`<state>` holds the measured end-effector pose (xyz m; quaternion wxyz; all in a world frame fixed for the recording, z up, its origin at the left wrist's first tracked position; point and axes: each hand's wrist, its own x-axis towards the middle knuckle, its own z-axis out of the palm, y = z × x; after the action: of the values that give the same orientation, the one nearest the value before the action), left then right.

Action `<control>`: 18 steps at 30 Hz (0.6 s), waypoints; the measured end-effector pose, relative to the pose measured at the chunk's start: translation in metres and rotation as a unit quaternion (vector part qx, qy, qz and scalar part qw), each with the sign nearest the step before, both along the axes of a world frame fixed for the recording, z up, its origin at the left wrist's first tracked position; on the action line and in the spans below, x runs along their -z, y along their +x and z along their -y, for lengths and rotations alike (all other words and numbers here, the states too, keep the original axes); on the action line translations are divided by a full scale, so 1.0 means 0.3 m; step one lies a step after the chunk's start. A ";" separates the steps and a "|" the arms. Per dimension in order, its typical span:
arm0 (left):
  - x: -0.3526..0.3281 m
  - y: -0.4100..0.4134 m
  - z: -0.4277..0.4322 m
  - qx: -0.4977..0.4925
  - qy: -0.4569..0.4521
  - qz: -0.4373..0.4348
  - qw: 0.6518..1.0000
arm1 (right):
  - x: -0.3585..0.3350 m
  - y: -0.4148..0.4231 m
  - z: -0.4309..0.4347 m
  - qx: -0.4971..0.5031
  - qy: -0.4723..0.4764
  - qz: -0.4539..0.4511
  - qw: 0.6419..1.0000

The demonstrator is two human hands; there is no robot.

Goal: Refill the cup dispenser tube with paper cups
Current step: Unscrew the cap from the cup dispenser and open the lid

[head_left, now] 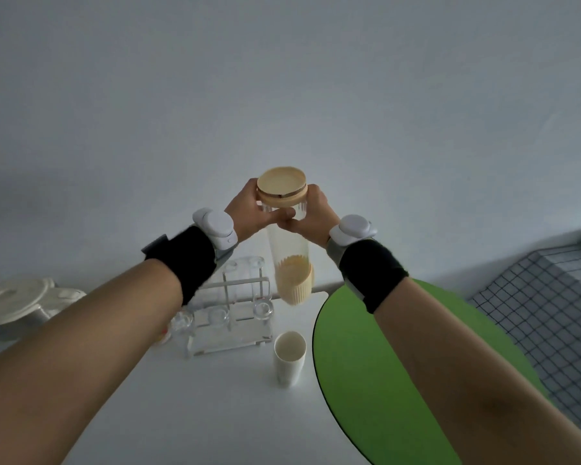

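A clear dispenser tube point(287, 245) with a beige base point(297, 285) stands upright against the wall. Its round beige lid point(281, 190) sits at the top. My left hand point(249, 209) and my right hand point(311, 216) both grip the top of the tube just under the lid, thumbs meeting in front. The tube looks empty through its clear wall. A stack of white paper cups point(289, 357) stands on the white table point(198, 407) below, untouched.
A clear acrylic rack point(230, 317) with upturned glasses stands left of the tube. White lidded pots point(24, 303) sit at far left. A green round mat point(399, 374) covers the table's right part. A checked fabric point(544, 297) lies beyond it.
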<state>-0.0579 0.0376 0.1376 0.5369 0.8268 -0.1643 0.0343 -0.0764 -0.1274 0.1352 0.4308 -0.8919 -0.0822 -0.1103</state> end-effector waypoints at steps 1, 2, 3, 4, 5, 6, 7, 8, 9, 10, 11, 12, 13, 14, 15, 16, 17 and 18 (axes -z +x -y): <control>-0.034 -0.015 -0.018 0.002 -0.003 0.004 1.000 | -0.037 -0.010 -0.012 -0.007 0.002 0.002 1.000; -0.047 -0.023 -0.024 0.004 -0.011 0.002 1.000 | -0.053 -0.012 -0.017 -0.016 0.007 -0.010 1.000; -0.078 -0.044 -0.047 0.001 -0.022 0.007 1.000 | -0.089 -0.026 -0.037 -0.025 -0.002 -0.009 1.000; -0.108 -0.067 -0.073 0.000 -0.029 0.016 0.999 | -0.128 -0.043 -0.062 -0.032 -0.012 -0.010 0.999; -0.128 -0.080 -0.077 -0.001 -0.029 0.018 0.999 | -0.148 -0.043 -0.062 -0.039 -0.012 -0.014 0.999; -0.156 -0.095 -0.099 -0.006 -0.029 0.022 0.999 | -0.176 -0.038 -0.075 -0.052 -0.012 -0.012 0.999; -0.180 -0.118 -0.121 -0.008 -0.033 0.024 0.999 | -0.200 -0.044 -0.092 -0.064 -0.016 -0.012 0.998; -0.202 -0.142 -0.146 -0.010 -0.039 0.024 0.999 | -0.225 -0.057 -0.115 -0.072 -0.020 -0.009 0.997; -0.220 -0.163 -0.173 -0.013 -0.043 0.025 0.999 | -0.247 -0.076 -0.142 -0.086 -0.020 -0.009 0.996; -0.233 -0.185 -0.204 -0.017 -0.044 0.028 0.998 | -0.264 -0.094 -0.172 -0.096 -0.019 -0.014 0.995; -0.240 -0.207 -0.231 -0.022 -0.041 0.032 0.998 | -0.276 -0.109 -0.194 -0.103 -0.020 -0.017 0.994; -0.240 -0.230 -0.263 -0.028 -0.038 0.037 0.998 | -0.281 -0.126 -0.221 -0.113 -0.024 -0.021 0.993; -0.234 -0.255 -0.316 -0.041 -0.037 0.041 0.998 | -0.282 -0.147 -0.267 -0.131 -0.031 -0.025 0.991; -0.222 -0.275 -0.355 -0.049 -0.037 0.044 0.997 | -0.273 -0.161 -0.300 -0.146 -0.033 -0.032 0.988; -0.209 -0.298 -0.390 -0.055 -0.035 0.042 0.997 | -0.263 -0.180 -0.328 -0.157 -0.032 -0.034 0.986; -0.195 -0.324 -0.424 -0.061 -0.032 0.040 0.997 | -0.248 -0.195 -0.356 -0.165 -0.030 -0.039 0.985; -0.177 -0.346 -0.456 -0.065 -0.028 0.036 0.997 | -0.233 -0.216 -0.383 -0.172 -0.029 -0.042 0.984; -0.158 -0.363 -0.483 -0.069 -0.022 0.032 0.997 | -0.219 -0.233 -0.405 -0.177 -0.025 -0.050 0.983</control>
<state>-0.1667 0.1824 0.1851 0.5459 0.8225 -0.1235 0.1015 -0.1463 -0.0060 0.2009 0.4244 -0.8783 -0.2197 0.0140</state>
